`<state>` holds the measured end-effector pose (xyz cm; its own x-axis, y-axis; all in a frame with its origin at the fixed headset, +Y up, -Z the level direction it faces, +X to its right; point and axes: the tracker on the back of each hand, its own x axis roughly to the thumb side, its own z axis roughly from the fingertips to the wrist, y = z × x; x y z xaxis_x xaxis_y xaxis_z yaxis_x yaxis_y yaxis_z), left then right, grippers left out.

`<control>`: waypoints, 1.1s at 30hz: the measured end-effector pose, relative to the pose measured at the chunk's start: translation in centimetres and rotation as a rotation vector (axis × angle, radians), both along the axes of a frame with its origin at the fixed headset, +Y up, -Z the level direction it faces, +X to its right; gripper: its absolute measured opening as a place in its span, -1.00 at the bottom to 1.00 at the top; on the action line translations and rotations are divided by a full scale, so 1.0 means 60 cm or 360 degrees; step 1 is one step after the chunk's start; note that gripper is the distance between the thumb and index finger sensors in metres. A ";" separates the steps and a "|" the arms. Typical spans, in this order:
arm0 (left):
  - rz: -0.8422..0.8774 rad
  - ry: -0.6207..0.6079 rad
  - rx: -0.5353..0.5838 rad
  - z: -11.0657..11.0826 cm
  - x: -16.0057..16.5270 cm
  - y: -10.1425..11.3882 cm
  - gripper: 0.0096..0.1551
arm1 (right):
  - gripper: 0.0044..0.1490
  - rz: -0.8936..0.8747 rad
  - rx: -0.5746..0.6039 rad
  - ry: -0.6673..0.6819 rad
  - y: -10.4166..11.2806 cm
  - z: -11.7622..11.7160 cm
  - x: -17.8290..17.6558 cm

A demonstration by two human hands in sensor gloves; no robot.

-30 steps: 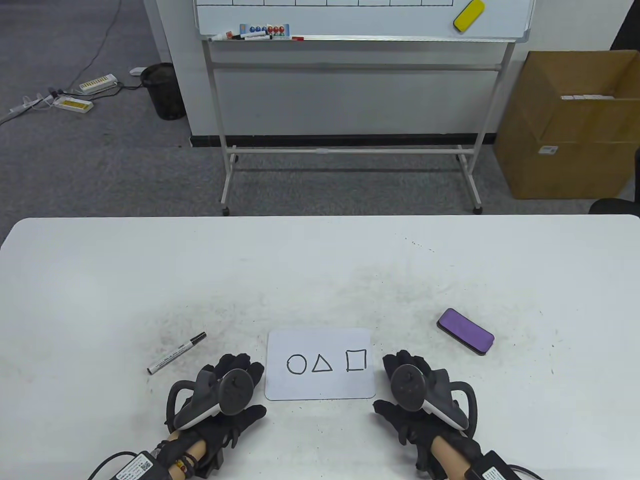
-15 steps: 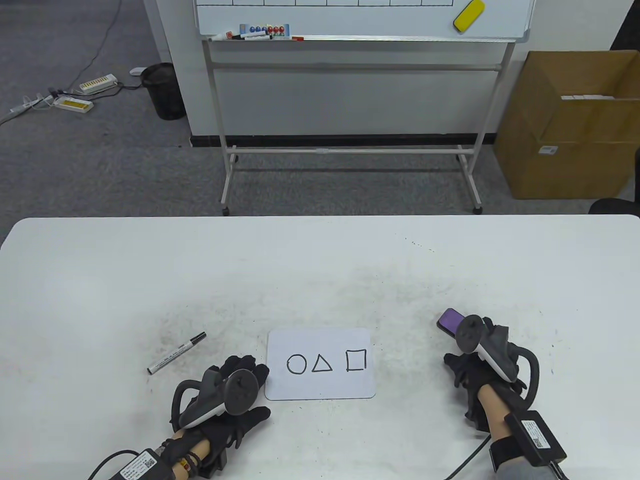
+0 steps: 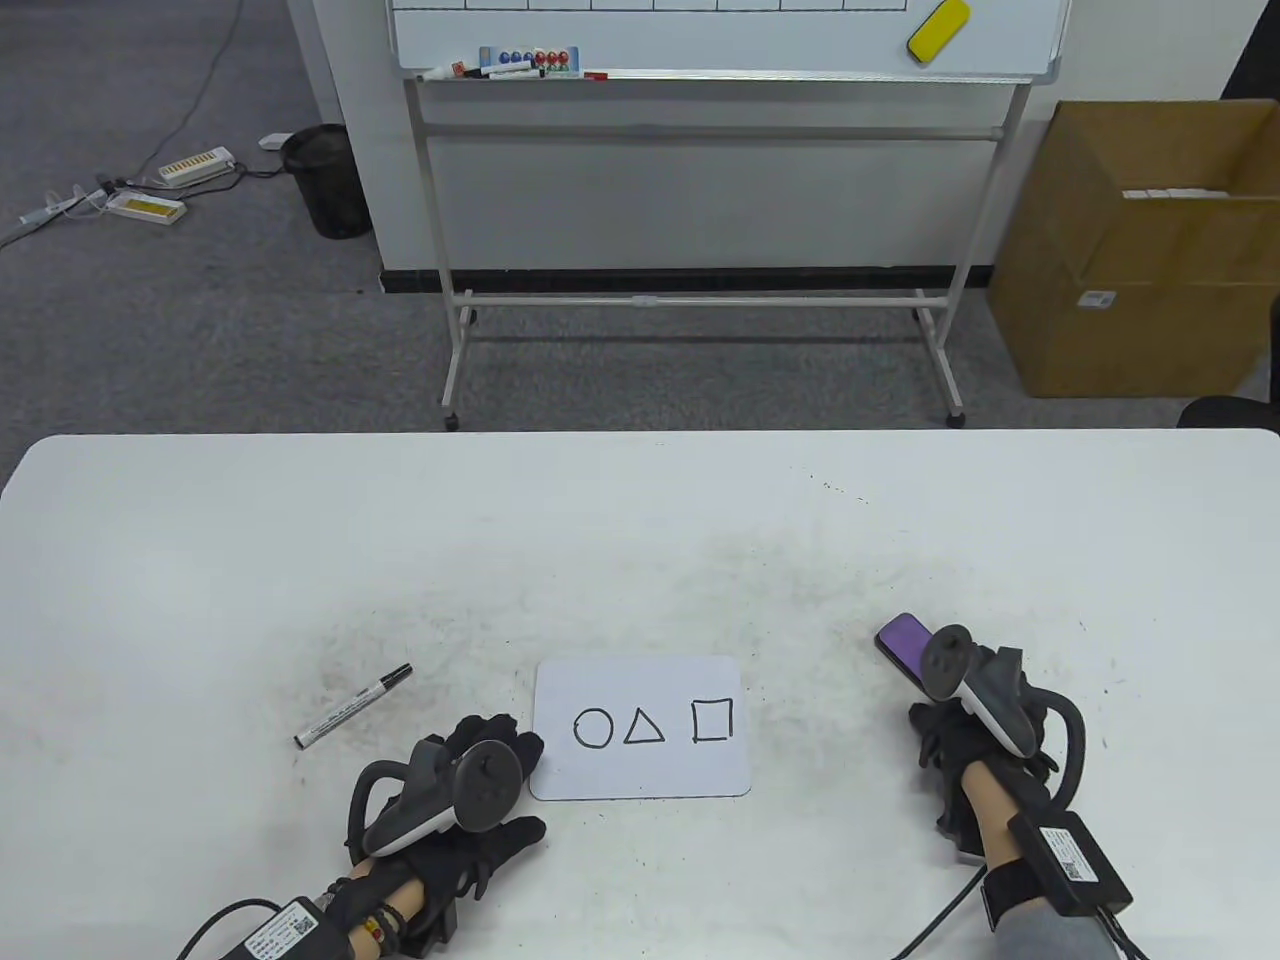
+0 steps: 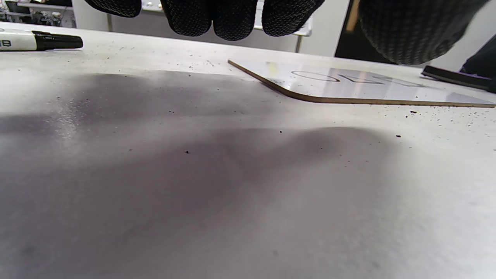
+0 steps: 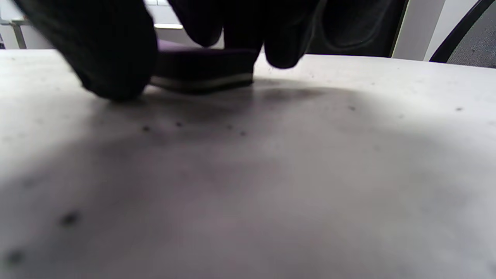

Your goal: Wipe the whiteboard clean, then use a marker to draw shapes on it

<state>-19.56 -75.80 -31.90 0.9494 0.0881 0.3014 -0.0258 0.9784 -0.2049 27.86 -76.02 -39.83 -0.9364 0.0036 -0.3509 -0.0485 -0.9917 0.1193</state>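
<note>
A small whiteboard (image 3: 640, 690) lies on the table's near middle, with a circle (image 3: 593, 729), a triangle and a square drawn in black. A black-capped marker (image 3: 353, 707) lies to its left. My left hand (image 3: 485, 775) hovers flat beside the board's left edge, with fingers (image 4: 217, 19) straight and nothing in them. The board (image 4: 368, 91) shows low and edge-on in the left wrist view. My right hand (image 3: 960, 720) is over the purple eraser (image 3: 905, 638) to the board's right. Its thumb (image 5: 104, 50) and fingers curl round the eraser (image 5: 201, 68), which rests on the table.
Grey marker dust smears the white table (image 3: 200, 560) around the board. Beyond the table stand a large wheeled whiteboard (image 3: 720, 40) with a yellow eraser (image 3: 938, 30), a cardboard box (image 3: 1140, 250) and a black bin (image 3: 325, 180).
My right hand went from beside the board's right edge out to the purple eraser and closed round it. The left hand crept slightly toward the board.
</note>
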 end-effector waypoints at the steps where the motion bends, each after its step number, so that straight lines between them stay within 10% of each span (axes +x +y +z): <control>1: 0.0003 -0.0004 0.0000 0.000 0.001 0.000 0.00 | 0.13 -0.0003 0.0009 0.0009 0.000 0.000 -0.001; 20: 0.0001 -0.0034 0.0013 0.002 0.008 -0.001 -0.01 | 0.00 0.0002 0.0158 0.0152 0.018 -0.017 -0.055; 33: -0.0026 -0.0110 -0.0032 0.004 0.019 -0.013 -0.04 | -0.04 -0.0076 0.0197 0.0934 0.084 0.044 -0.302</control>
